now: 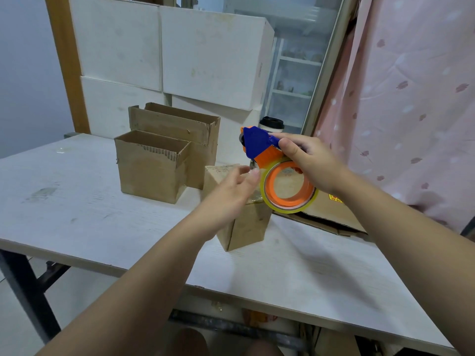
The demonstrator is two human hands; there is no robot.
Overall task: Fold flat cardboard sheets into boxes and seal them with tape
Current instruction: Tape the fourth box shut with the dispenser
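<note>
Toward the far left of the white table [77, 214], two open-topped cardboard boxes [151, 173] are set one behind the other. Near the middle, a small closed box [246, 227] is stood upright; faint writing on its top cannot be read. The left hand [231, 191] is held over it, fingers loosely straight, tips just beside the clear tape roll [288, 210]. The blue-and-orange tape dispenser [259, 145] is gripped by the right hand [311, 163]. At the right edge a flat cardboard sheet [331, 217] is laid, its yellow label [335, 199] illegible.
</note>
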